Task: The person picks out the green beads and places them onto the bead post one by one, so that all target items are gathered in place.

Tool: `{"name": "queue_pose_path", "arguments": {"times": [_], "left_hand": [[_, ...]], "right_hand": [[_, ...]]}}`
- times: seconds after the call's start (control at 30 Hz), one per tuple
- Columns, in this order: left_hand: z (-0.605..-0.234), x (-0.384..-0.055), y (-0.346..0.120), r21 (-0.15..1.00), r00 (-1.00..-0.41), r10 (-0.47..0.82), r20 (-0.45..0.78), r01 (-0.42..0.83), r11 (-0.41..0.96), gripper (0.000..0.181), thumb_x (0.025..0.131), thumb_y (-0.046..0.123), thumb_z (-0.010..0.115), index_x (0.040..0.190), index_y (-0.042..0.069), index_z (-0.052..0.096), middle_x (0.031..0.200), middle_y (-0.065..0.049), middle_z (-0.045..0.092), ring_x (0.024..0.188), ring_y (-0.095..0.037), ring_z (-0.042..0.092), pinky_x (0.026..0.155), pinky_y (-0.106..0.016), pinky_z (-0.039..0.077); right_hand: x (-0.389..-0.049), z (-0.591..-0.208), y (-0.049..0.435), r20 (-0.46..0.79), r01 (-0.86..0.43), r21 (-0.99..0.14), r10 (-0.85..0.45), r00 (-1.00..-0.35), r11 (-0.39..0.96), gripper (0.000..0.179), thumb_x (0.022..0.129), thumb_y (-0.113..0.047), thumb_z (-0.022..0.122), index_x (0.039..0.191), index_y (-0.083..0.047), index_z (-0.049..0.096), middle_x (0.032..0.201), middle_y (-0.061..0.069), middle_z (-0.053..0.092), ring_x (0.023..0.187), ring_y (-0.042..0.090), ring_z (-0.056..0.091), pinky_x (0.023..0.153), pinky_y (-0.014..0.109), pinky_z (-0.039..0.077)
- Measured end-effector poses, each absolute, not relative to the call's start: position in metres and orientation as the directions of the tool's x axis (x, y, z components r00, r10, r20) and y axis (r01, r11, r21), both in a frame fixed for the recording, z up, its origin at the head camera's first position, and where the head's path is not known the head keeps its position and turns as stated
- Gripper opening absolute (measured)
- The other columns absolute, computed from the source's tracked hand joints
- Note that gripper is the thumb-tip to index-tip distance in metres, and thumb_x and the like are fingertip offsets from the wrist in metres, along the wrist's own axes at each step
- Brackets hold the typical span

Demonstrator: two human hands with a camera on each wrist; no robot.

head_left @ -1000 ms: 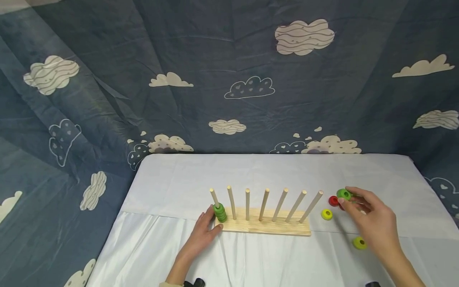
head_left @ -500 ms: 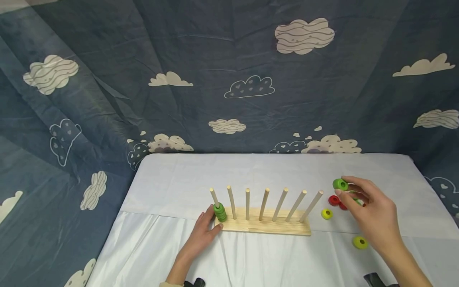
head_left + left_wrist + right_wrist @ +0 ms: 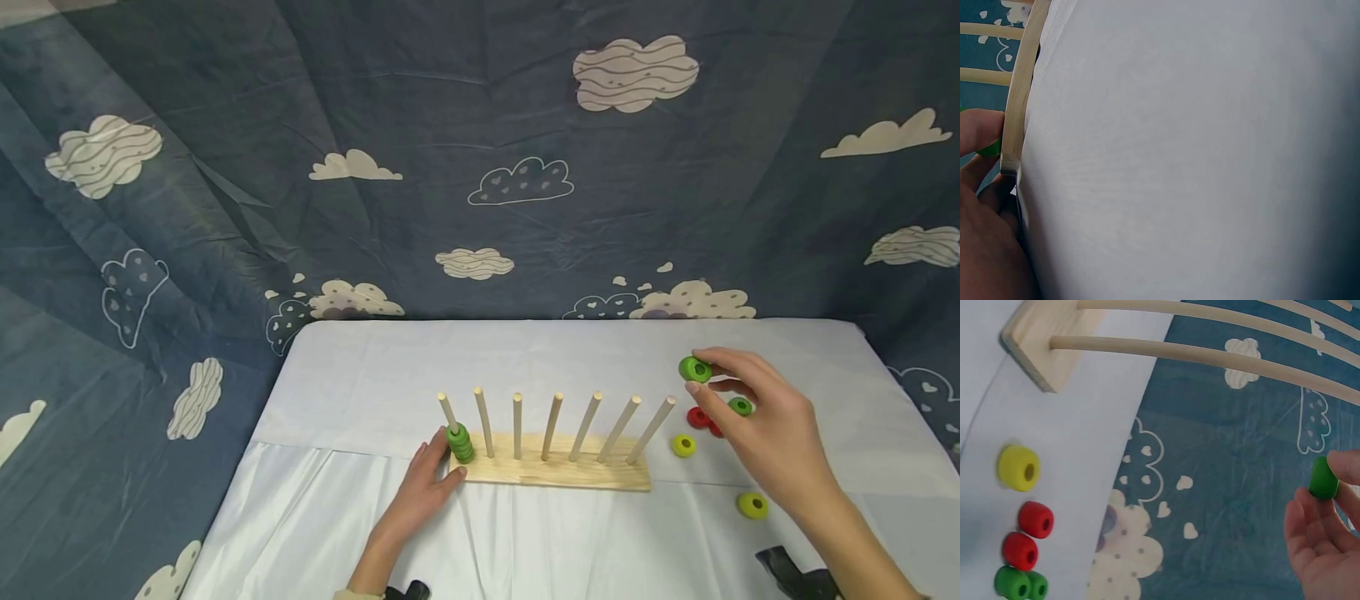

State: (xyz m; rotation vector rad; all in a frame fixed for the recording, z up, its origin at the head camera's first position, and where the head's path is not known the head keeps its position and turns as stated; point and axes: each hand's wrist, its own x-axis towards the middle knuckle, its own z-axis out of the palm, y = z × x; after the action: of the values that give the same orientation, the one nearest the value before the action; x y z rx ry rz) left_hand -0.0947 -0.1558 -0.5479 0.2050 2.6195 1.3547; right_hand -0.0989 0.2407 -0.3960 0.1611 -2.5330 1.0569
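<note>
A wooden peg rack [image 3: 551, 472] with several upright dowels stands on the white cloth. On its leftmost dowel sits a stack of green beads [image 3: 460, 446]. My left hand [image 3: 426, 485] grips the rack's left end beside that stack; in the left wrist view its thumb [image 3: 980, 128] lies at the base's edge. To the right of the rack my right hand [image 3: 772, 421] pinches a green bead [image 3: 695, 369] between thumb and fingertips, raised over the cloth. The right wrist view shows the same green bead [image 3: 1323, 478] at the fingertips, its hole turned away.
Right of the rack lie two red beads [image 3: 697, 417], a yellow bead [image 3: 683, 445] and more green beads [image 3: 1012, 582]. Another yellow bead [image 3: 752, 505] lies nearer the front. A dark cloud-printed curtain [image 3: 525, 125] hangs behind the white-covered table [image 3: 420, 358].
My right hand has lifted the green bead away from the loose beads and moved it up and left, uncovering a green bead behind. The left hand and rack have stayed put.
</note>
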Motion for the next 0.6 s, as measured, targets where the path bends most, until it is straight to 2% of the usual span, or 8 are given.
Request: {"name": "queue_pose_path", "arguments": {"times": [0.23, 0.37, 0.6], "left_hand": [[-0.548, -0.095, -0.156, 0.819, -0.974, 0.204, -0.100, 0.036, 0.572, 0.070, 0.095, 0.024, 0.060, 0.151, -0.004, 0.030, 0.156, -0.021, 0.028, 0.146, -0.031, 0.023, 0.120, -0.046, 0.006], [-0.547, -0.095, -0.156, 0.822, -0.974, 0.204, -0.101, 0.034, 0.569, 0.070, 0.095, 0.023, 0.060, 0.151, -0.004, 0.030, 0.156, -0.021, 0.028, 0.146, -0.031, 0.023, 0.120, -0.046, 0.006], [-0.548, -0.094, -0.156, 0.818, -0.974, 0.203, -0.103, 0.033, 0.574, 0.070, 0.095, 0.023, 0.061, 0.151, -0.004, 0.030, 0.156, -0.021, 0.028, 0.146, -0.031, 0.024, 0.120, -0.046, 0.006]], "right_hand": [[-0.102, -0.385, 0.238, 0.422, -0.293, -0.630, 0.001, -0.906, 0.719, 0.052, 0.082, 0.000, 0.079, 0.130, -0.012, 0.063, 0.124, 0.006, 0.060, 0.094, 0.000, 0.053, 0.087, -0.002, 0.033], [-0.103, -0.377, 0.235, 0.434, -0.322, -0.624, -0.026, -0.900, 0.713, 0.053, 0.081, 0.000, 0.079, 0.130, -0.014, 0.063, 0.123, 0.005, 0.061, 0.095, 0.002, 0.054, 0.088, -0.001, 0.033], [-0.104, -0.365, 0.227, 0.491, -0.455, -0.505, -0.190, -0.850, 0.733, 0.061, 0.075, 0.006, 0.081, 0.130, -0.016, 0.064, 0.125, -0.001, 0.061, 0.097, 0.010, 0.055, 0.081, 0.000, 0.040]]}}
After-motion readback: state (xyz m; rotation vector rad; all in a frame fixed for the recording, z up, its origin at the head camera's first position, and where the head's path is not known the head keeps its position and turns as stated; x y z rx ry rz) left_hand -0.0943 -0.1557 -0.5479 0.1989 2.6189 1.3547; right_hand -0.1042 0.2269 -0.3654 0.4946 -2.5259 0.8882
